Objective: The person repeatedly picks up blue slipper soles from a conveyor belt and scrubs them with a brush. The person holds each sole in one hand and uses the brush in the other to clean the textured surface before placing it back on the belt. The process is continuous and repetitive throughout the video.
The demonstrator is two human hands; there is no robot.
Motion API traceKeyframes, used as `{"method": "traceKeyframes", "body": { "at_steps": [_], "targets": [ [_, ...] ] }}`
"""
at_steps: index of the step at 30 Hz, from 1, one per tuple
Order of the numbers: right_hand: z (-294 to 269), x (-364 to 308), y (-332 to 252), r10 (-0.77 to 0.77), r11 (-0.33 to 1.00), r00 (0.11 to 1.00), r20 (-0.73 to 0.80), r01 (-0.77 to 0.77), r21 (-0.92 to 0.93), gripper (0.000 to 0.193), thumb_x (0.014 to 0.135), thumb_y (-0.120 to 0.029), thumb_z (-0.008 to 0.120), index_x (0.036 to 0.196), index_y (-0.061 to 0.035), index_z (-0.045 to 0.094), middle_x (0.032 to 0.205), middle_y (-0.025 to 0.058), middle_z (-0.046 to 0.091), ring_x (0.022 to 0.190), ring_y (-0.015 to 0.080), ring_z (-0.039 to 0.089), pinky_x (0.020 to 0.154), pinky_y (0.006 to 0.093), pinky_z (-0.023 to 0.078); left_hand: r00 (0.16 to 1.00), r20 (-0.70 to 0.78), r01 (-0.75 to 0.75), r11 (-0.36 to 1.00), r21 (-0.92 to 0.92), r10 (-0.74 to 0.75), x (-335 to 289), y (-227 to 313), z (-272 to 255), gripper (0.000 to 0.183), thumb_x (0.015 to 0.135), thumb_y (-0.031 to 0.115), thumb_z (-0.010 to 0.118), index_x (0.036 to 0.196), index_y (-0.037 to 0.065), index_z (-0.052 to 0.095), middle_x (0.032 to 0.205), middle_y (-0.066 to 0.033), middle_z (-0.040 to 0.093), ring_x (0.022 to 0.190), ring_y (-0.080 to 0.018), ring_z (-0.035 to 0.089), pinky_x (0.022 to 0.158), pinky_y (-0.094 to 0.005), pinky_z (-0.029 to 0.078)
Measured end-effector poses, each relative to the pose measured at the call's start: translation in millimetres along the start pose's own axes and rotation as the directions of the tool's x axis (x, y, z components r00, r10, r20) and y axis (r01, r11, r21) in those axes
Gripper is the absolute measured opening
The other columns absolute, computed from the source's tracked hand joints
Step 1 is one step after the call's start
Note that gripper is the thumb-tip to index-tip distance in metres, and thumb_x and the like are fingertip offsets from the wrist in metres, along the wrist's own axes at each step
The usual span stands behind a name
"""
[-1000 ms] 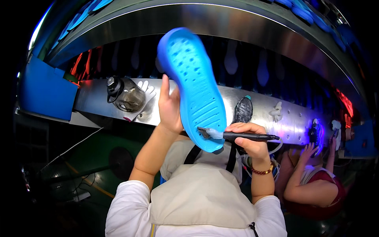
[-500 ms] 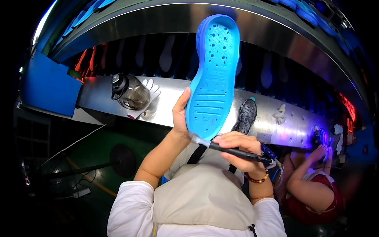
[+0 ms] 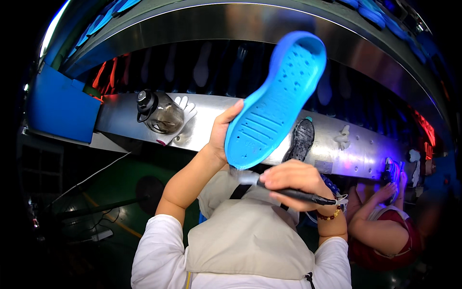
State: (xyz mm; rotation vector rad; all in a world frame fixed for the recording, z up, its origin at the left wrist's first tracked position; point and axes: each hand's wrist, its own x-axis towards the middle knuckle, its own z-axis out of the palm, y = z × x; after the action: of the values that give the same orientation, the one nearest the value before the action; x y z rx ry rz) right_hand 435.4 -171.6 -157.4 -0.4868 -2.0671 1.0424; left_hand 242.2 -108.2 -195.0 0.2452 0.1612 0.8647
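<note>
A bright blue shoe sole (image 3: pixel 276 98) is raised in front of me, tread side toward the camera, toe end tilted up to the right. My left hand (image 3: pixel 222 132) grips its left edge near the heel. My right hand (image 3: pixel 294 185) is closed around a black-handled brush (image 3: pixel 288 192), and the brush's pale tip touches the sole's lower heel edge. Both of my forearms rise from white sleeves over a beige apron.
A steel shelf (image 3: pixel 365 149) runs across behind the sole. On it stand a dark-lidded clear bottle (image 3: pixel 159 113) beside a white glove (image 3: pixel 185 108), and a black shoe sole (image 3: pixel 299 140). A blue box (image 3: pixel 60 106) sits far left. Another person's arm (image 3: pixel 380 226) works at lower right.
The sole has swung from leaning left, through upright, to leaning right. My right hand with the brush has stayed at its heel end.
</note>
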Motion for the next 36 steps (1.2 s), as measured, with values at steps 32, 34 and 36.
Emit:
{"method": "traceKeyframes", "body": {
  "at_steps": [32,34,36],
  "targets": [
    [-65.9,-26.0,31.9,0.288,0.94,0.942,0.17,-0.245,-0.238,0.018,0.071,-0.002,0.065,0.089,-0.0019,0.063,0.093,0.0127,0.064,0.086,0.0237,0.063,0.074,0.0303,0.051,0.861,-0.423,0.507,0.554,0.661,-0.283,-23.0,14.8,6.2,0.067,0.079,0.041,0.055,0.126,-0.003,0.037,0.117,-0.023,0.047,0.1,-0.0278,0.053,0.082,-0.0353,0.047],
    [-67.8,-28.9,30.9,0.364,0.895,0.905,0.221,-0.273,-0.352,0.019,0.072,-0.006,0.064,0.09,-0.0028,0.063,0.092,0.0109,0.064,0.082,0.023,0.063,0.072,0.0295,0.05,0.87,-0.413,0.491,0.527,0.694,-0.268,-22.9,16.3,5.4,0.066,0.079,0.041,0.055,0.126,-0.003,0.038,0.117,-0.0229,0.047,0.101,-0.0285,0.053,0.083,-0.0359,0.047],
    [-71.4,-29.8,25.2,0.4,0.878,0.883,0.247,-0.291,-0.381,0.021,0.073,-0.009,0.064,0.093,-0.0034,0.062,0.091,0.0096,0.065,0.08,0.0214,0.063,0.071,0.0289,0.05,0.88,-0.409,0.473,0.537,0.699,-0.242,-23.6,16.4,3.6,0.059,0.084,0.038,0.049,0.127,-0.001,0.037,0.114,-0.0195,0.051,0.096,-0.0247,0.056,0.082,-0.0355,0.047]
  ]
}}
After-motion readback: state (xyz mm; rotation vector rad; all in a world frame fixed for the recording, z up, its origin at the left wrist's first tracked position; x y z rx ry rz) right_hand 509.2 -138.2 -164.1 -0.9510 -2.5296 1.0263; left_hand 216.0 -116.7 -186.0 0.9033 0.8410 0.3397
